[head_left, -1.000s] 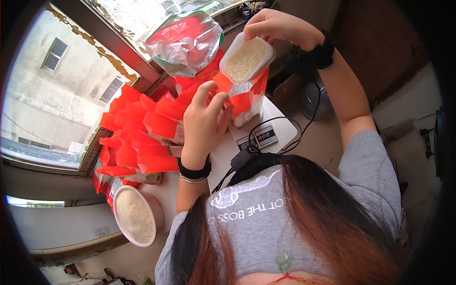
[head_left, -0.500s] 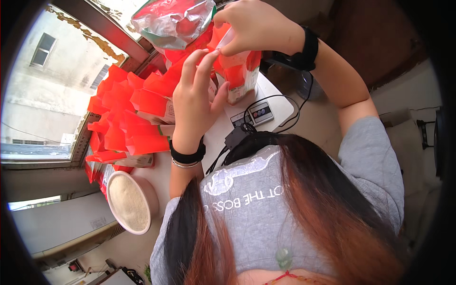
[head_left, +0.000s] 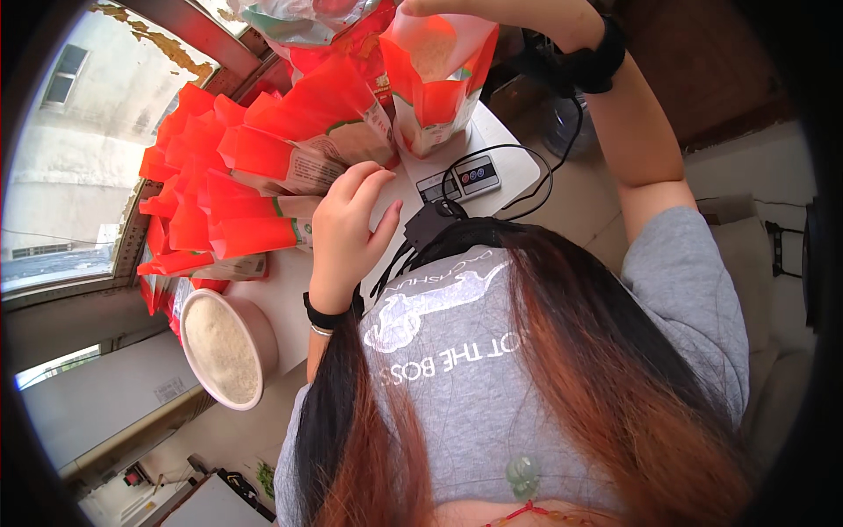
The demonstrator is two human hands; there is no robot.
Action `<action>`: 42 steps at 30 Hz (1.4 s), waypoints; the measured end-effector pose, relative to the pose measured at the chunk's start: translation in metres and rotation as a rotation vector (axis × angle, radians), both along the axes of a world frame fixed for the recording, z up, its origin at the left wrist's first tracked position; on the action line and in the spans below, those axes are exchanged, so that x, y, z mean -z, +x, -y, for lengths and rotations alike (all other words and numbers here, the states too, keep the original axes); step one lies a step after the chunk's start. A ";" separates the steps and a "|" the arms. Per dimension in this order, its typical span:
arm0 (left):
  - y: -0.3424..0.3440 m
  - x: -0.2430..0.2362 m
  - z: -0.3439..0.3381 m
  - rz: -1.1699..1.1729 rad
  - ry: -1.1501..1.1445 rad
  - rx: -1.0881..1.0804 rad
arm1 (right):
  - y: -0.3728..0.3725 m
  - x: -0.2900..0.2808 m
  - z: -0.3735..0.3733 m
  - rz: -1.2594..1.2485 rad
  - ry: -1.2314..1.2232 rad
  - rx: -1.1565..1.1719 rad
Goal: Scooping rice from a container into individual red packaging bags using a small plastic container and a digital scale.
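An open red paper bag (head_left: pixel 439 97) stands on a white digital scale (head_left: pixel 496 154), with white rice showing inside its mouth. My right hand (head_left: pixel 505 16) is at the bag's top rim, partly cut off by the upper edge of the picture; what its fingers hold is hidden. My left hand (head_left: pixel 349 230) hovers with its fingers apart and holds nothing, just in front of the row of red bags (head_left: pixel 246 189) and left of the scale's button panel (head_left: pixel 458 180). Both wrists wear black bands.
A pink bowl of rice (head_left: pixel 226 347) sits on the table's near left corner. Several filled red bags line the window sill side. A big clear plastic sack (head_left: pixel 299 18) lies at the back. Black cables (head_left: pixel 527 180) loop around the scale.
My right hand has tipped a white cup of rice down into the bag on the scale. My left hand has let go of the bag and drawn back toward me.
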State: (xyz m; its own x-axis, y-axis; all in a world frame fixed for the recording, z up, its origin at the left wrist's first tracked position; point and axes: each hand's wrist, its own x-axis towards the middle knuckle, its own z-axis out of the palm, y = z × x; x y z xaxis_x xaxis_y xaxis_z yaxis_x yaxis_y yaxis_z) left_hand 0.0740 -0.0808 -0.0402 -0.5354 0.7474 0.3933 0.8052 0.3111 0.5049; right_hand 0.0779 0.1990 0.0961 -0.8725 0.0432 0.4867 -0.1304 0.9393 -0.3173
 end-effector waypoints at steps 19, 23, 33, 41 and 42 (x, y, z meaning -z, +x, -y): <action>0.002 0.011 0.005 -0.012 -0.131 0.091 | 0.012 -0.001 0.033 -0.253 0.265 -0.117; 0.003 0.010 0.006 0.010 -0.166 0.091 | 0.011 0.000 0.033 -0.289 0.276 -0.146; 0.000 0.011 0.005 0.007 -0.178 0.130 | 0.017 -0.005 0.028 -0.427 0.219 -0.262; -0.003 0.016 0.003 -0.020 -0.134 0.179 | 0.017 -0.008 0.027 -0.376 0.220 -0.194; -0.004 0.017 0.005 -0.018 -0.131 0.171 | 0.015 -0.007 0.029 -0.399 0.213 -0.224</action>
State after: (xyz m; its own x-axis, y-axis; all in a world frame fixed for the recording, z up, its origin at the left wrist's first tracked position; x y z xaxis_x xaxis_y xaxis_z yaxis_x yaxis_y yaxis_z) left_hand 0.0703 -0.0853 -0.0577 -0.3898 0.8723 0.2953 0.8606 0.2310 0.4539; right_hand 0.0926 0.1702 0.1036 -0.5932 -0.2607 0.7617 -0.4083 0.9128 -0.0055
